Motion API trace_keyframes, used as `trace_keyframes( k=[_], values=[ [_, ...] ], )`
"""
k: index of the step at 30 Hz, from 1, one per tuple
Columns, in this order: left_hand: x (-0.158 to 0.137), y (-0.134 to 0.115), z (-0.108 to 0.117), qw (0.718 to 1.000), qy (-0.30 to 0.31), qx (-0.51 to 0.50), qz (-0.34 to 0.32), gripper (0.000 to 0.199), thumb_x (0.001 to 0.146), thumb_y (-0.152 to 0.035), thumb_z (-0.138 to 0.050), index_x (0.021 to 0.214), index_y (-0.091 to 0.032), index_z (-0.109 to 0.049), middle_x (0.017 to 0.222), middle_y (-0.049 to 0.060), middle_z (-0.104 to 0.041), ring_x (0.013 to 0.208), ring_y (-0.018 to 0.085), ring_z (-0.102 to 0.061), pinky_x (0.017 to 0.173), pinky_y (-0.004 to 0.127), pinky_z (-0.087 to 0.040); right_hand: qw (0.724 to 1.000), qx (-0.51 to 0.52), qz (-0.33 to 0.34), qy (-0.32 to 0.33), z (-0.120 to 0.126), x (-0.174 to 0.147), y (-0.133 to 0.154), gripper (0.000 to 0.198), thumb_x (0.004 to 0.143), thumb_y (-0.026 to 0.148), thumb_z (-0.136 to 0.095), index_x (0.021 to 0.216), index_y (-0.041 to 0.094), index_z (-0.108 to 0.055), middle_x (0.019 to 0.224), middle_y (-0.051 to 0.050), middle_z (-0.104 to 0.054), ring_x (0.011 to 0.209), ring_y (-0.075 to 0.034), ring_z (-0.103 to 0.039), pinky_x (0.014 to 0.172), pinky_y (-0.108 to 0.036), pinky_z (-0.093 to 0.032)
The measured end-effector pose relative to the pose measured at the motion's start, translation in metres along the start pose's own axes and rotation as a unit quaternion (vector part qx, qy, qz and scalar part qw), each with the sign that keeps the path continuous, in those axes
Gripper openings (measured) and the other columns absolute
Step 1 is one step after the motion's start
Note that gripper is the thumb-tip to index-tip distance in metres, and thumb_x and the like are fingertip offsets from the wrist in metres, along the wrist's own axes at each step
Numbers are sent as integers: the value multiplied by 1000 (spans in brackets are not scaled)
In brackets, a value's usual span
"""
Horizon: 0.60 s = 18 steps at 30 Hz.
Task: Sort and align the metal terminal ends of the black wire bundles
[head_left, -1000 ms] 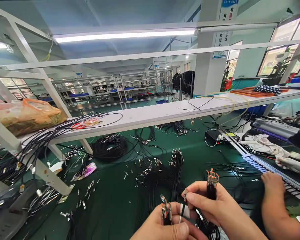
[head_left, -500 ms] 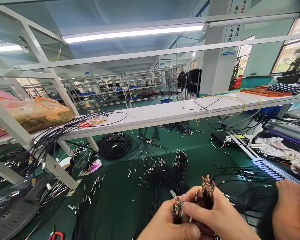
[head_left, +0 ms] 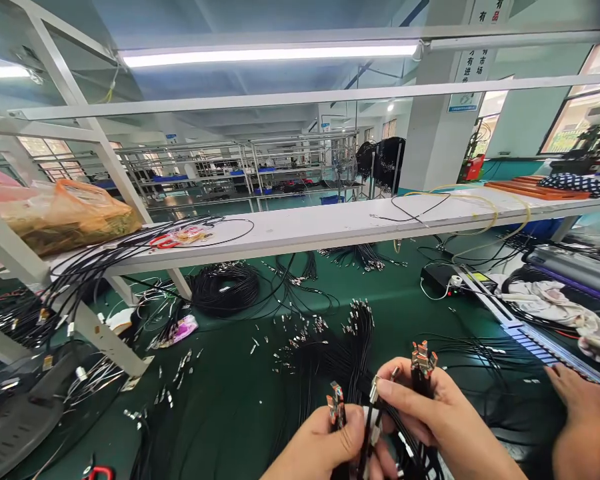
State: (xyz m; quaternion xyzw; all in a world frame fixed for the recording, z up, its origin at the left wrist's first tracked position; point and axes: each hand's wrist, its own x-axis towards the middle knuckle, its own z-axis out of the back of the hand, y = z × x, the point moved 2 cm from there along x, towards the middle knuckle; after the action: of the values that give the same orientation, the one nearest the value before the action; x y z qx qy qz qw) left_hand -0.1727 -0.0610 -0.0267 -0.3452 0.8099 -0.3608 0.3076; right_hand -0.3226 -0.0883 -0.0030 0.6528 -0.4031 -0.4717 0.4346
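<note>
My left hand (head_left: 325,440) is closed round a bundle of black cables (head_left: 336,407), whose metal connector ends stick up above the thumb. A second bundle of black cables (head_left: 422,363) stands up out of my right hand (head_left: 430,413), held against the palm with its orange-and-silver ends on top. Between my right thumb and forefinger is the metal end of a single cable (head_left: 373,390). More cables hang below both hands, partly hidden by the fingers. Just beyond lies a pile of black cables (head_left: 360,333) on the green table (head_left: 220,393).
Another person's hand (head_left: 577,397) rests at the right beside a light-coloured slotted rail (head_left: 535,347). A coiled cable (head_left: 225,288), loose connectors (head_left: 183,367) and red-handled scissors (head_left: 99,472) lie to the left. A white shelf (head_left: 300,227) crosses above the table.
My hands have moved apart, and the single cable end now shows between my right thumb and forefinger. The other person's hand has spread flatter on the rail side. The view has shifted slightly.
</note>
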Motion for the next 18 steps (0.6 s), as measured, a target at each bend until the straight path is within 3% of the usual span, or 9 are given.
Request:
trace_keyframes(
  k=[3, 5, 10, 18],
  values=[
    [8, 7, 8, 999, -40, -16, 7, 43, 77, -46, -69, 88, -5, -66, 72, 9, -66, 57, 6, -58, 57, 15, -42, 1000, 3, -2, -2, 6, 3, -1, 37, 68, 50, -72, 78, 16, -62, 44, 9, -35, 42, -4, -22, 43, -22, -11],
    [14, 9, 7, 999, -40, -22, 1, 39, 77, -46, -69, 82, -8, -61, 76, 11, -68, 62, 10, -64, 56, 17, -43, 1000, 15, 7, 1, 10, 5, -1, 37, 67, 49, -73, 78, 16, -63, 46, 10, -29, 42, -4, -19, 43, -22, -10],
    [25, 7, -1, 998, -57, -24, 5, 35, 82, -45, -62, 84, -13, -50, 92, 16, -71, 82, 22, -70, 59, 22, -47, 999, 30, 23, -5, 21, 9, -1, 33, 69, 47, -72, 79, 17, -63, 51, 8, -35, 45, -5, -22, 44, -23, -10],
    [37, 0, 2, 999, -43, -4, 34, 35, 84, -45, -60, 92, -16, -44, 72, 12, -72, 77, 26, -71, 64, 29, -50, 992, 82, 37, -89, 29, 17, -3, 29, 66, 41, -76, 76, 16, -65, 54, 7, -38, 47, -4, -20, 47, -24, -10]
  ],
)
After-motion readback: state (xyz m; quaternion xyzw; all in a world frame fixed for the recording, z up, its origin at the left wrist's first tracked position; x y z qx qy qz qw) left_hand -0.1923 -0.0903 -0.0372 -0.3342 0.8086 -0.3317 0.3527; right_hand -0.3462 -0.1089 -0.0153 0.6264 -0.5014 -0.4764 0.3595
